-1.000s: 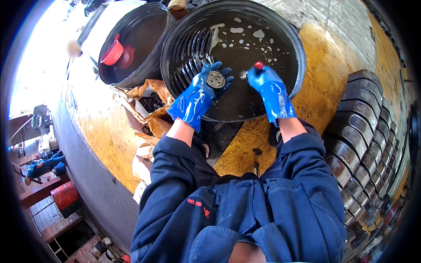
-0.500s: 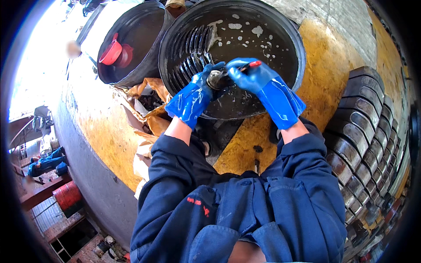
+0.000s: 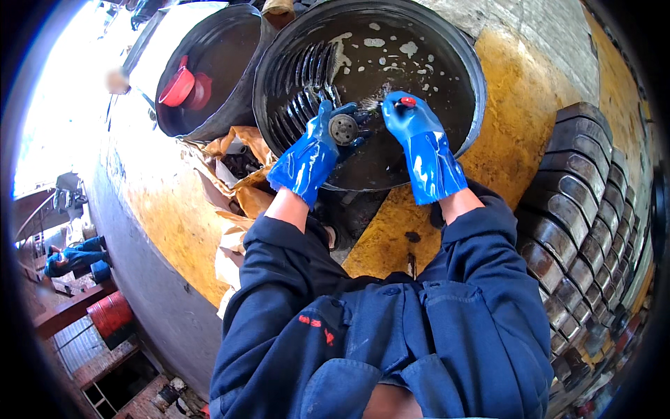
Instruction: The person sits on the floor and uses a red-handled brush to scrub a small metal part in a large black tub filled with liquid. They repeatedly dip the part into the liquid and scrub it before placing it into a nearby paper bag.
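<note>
Both my hands wear wet blue rubber gloves and are held over a wide black tub (image 3: 477, 105) of dark, foamy liquid. My left hand (image 3: 315, 143) is closed around a round grey metal part (image 3: 343, 130) with small holes in its face. My right hand (image 3: 412, 122) grips a brush with a red-ended handle (image 3: 407, 102); its pale bristles (image 3: 370, 105) are blurred and sit just off the metal part. At the tub's left side lie rows of dark, wet, curved ribs (image 3: 307, 105), partly in the liquid.
A second black tub (image 3: 259, 77) stands at the far left, with a red dipper (image 3: 179, 85) in its liquid. Torn brown paper sacking (image 3: 251, 199) holding dark parts lies beside the tubs. Stacked metal blocks (image 3: 558, 202) stand on the right. Another person (image 3: 77, 257) is at the far left.
My right hand has swung outward, taking the brush off the metal part and turning its bristles leftward. In my left hand, the part has turned, its holed face now showing.
</note>
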Action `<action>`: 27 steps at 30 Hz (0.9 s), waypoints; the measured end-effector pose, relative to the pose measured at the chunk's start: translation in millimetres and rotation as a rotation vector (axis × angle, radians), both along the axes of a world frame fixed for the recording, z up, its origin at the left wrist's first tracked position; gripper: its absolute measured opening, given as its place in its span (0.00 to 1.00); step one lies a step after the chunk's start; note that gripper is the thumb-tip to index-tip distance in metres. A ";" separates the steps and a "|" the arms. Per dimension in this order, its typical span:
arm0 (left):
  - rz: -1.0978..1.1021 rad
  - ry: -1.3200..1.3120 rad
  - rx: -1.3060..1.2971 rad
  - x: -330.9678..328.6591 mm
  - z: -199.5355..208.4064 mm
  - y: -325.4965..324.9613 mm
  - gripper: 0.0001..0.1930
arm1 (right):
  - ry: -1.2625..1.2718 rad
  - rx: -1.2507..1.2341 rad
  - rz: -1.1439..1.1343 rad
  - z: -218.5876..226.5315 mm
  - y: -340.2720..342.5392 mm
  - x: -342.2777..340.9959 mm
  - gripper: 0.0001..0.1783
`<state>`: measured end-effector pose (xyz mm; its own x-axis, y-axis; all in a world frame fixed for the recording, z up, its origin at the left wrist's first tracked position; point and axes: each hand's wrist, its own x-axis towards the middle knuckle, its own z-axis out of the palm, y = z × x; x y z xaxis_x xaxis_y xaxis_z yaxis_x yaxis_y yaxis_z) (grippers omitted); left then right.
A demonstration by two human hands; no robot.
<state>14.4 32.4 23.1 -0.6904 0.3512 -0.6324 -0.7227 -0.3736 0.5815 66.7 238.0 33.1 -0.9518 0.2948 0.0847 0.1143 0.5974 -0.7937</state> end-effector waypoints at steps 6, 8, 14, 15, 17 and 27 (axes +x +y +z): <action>0.028 -0.005 -0.019 -1.6 -1.5 -5.7 0.38 | -0.562 -0.075 0.035 13.6 7.6 -6.6 0.21; 0.025 -0.006 -0.027 -1.3 -3.6 -0.4 0.39 | -0.436 -0.197 0.173 21.4 12.7 -11.1 0.23; -0.187 0.239 0.000 2.4 -6.6 -6.5 0.39 | -0.151 -0.469 0.456 38.5 -20.9 3.1 0.16; -0.096 0.068 -0.038 4.4 2.8 2.0 0.37 | -0.206 -0.460 0.411 42.9 -19.3 2.0 0.18; 0.090 -0.260 -0.114 13.2 54.8 33.4 0.28 | -0.120 -0.268 0.203 44.3 -12.1 8.8 0.17; -0.078 0.085 0.024 -4.1 6.6 -8.4 0.27 | -0.387 0.022 0.034 -0.7 7.4 -2.8 0.26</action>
<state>10.3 23.9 29.6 -0.7109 0.4201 -0.5640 -0.6989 -0.3323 0.6334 64.0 245.4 32.4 -0.9238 0.2648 -0.2765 0.3827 0.6221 -0.6831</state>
